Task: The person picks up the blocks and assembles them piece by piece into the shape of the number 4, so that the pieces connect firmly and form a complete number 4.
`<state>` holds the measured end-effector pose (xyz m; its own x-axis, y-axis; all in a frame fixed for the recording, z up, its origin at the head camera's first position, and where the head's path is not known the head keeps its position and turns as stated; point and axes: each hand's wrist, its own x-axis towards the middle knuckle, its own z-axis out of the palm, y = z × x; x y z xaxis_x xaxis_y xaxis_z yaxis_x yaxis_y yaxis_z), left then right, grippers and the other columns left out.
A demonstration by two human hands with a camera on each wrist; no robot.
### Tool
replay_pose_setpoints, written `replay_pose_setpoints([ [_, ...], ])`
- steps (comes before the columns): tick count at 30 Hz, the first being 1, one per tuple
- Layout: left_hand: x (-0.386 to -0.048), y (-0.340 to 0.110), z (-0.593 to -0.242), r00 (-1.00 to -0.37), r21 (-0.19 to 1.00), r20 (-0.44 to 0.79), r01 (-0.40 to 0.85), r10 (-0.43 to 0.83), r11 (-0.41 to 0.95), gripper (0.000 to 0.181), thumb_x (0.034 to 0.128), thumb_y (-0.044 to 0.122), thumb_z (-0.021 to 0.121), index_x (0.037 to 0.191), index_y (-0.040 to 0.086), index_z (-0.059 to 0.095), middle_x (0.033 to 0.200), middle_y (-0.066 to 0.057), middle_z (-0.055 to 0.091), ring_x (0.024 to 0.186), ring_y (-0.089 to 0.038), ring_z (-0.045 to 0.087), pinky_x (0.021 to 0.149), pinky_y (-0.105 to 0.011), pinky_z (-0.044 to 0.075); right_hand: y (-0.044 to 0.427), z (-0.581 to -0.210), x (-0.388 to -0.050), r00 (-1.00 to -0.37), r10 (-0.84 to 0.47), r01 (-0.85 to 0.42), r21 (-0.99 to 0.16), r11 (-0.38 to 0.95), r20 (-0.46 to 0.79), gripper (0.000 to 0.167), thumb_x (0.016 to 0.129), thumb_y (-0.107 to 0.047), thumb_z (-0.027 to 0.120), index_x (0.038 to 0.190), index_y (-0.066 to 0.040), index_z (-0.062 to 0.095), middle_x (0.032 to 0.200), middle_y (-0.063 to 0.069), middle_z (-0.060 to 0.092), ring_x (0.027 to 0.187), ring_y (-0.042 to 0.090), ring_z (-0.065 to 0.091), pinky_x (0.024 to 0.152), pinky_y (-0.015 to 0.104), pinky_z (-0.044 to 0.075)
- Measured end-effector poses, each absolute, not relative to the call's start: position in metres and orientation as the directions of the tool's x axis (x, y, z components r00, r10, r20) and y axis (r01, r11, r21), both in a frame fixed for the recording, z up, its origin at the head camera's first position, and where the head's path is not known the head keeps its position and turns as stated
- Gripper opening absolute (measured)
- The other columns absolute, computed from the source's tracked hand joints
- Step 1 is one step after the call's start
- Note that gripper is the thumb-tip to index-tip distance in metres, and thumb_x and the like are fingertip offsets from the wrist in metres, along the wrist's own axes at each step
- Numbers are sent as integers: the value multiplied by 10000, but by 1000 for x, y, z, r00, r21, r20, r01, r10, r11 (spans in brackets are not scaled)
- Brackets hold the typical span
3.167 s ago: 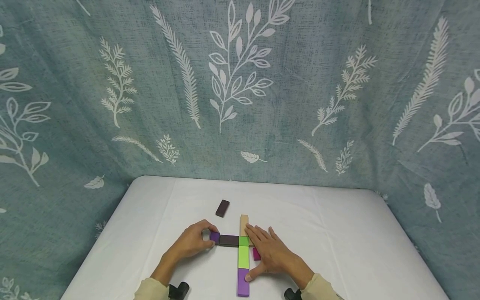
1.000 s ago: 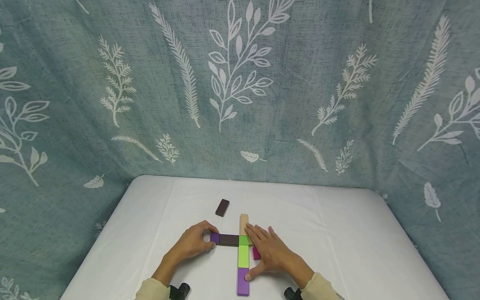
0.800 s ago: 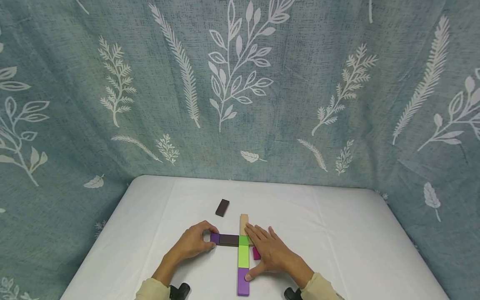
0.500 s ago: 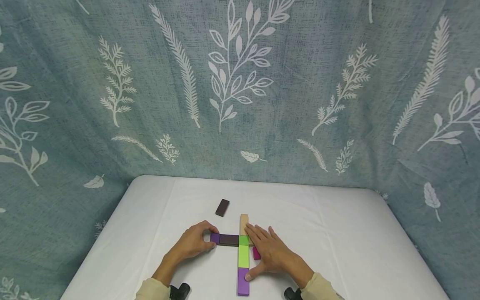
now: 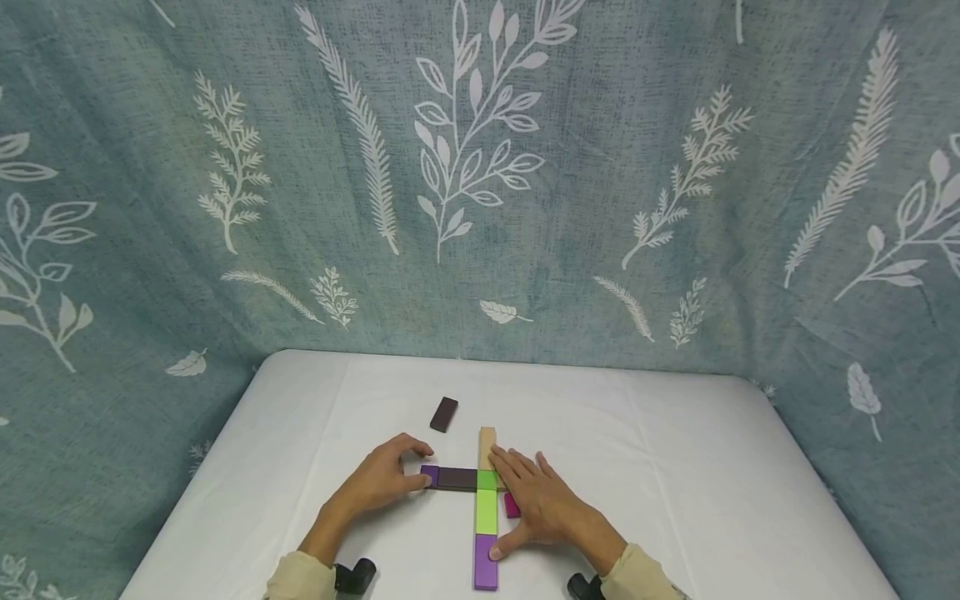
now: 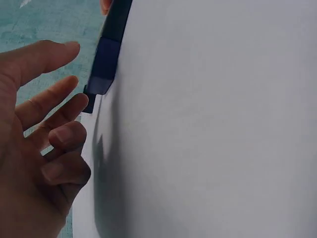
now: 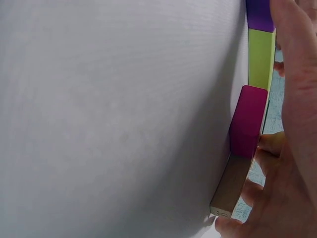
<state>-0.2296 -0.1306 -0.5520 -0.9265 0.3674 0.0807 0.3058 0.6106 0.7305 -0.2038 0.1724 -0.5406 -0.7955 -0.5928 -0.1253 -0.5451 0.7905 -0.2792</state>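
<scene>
In the head view, flat coloured wooden blocks lie in a cross on the white table. My left hand [image 5: 375,479] is at the cross's left end, finger and thumb parted around a dark purple block [image 5: 429,472]; the thumb tip lies at its near edge. A dark brown block [image 5: 457,478] joins it to a small green block [image 5: 487,480]. My right hand [image 5: 546,507] lies with fingers outstretched along a tan block [image 5: 487,446], its thumb on a violet block [image 5: 485,575]. Between sits a lime block [image 5: 486,512]. The hand partly hides a magenta block [image 5: 512,505] and another tan block [image 7: 232,186].
A loose dark brown block [image 5: 444,414] lies farther back, left of the tan one. Behind the white-covered table [image 5: 675,467] hangs a blue-green curtain [image 5: 480,167] with white leaf prints. Dark wrist camera mounts [image 5: 356,577] sit at both cuffs.
My left finger and thumb have come apart and let go of the dark purple block, the hand shifting slightly left. The right hand and the blocks keep their places.
</scene>
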Motion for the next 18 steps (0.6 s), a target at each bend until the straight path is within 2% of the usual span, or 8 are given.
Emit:
replay_pose_setpoints([
  [6, -239, -135, -543, -942, 756, 110, 287, 318, 589, 406, 843, 191, 813, 1223, 144, 678, 1170, -18, 668, 715, -100, 474, 631, -276, 423, 172, -540, -203, -793, -596, -546, -289, 786, -124, 1411, 570, -878, 708, 1615, -79, 198, 1656, 105, 245, 1503, 316, 251, 1176, 623, 155],
  [14, -257, -139, -536, -955, 776, 108, 254, 275, 577, 559, 842, 181, 824, 1356, 111, 616, 1267, -55, 621, 720, -120, 464, 613, -288, 410, 172, -541, -205, -793, -595, -544, -287, 789, -130, 1415, 570, -889, 695, 1617, -82, 190, 1660, 101, 235, 1505, 312, 244, 1179, 615, 158],
  [18, -265, -140, -537, -955, 779, 94, 246, 280, 577, 608, 836, 199, 830, 1387, 100, 592, 1195, -107, 604, 705, -126, 462, 597, -288, 406, 173, -542, -205, -795, -592, -539, -292, 790, -134, 1420, 564, -888, 699, 1616, -82, 191, 1657, 106, 242, 1504, 318, 245, 1177, 616, 164],
])
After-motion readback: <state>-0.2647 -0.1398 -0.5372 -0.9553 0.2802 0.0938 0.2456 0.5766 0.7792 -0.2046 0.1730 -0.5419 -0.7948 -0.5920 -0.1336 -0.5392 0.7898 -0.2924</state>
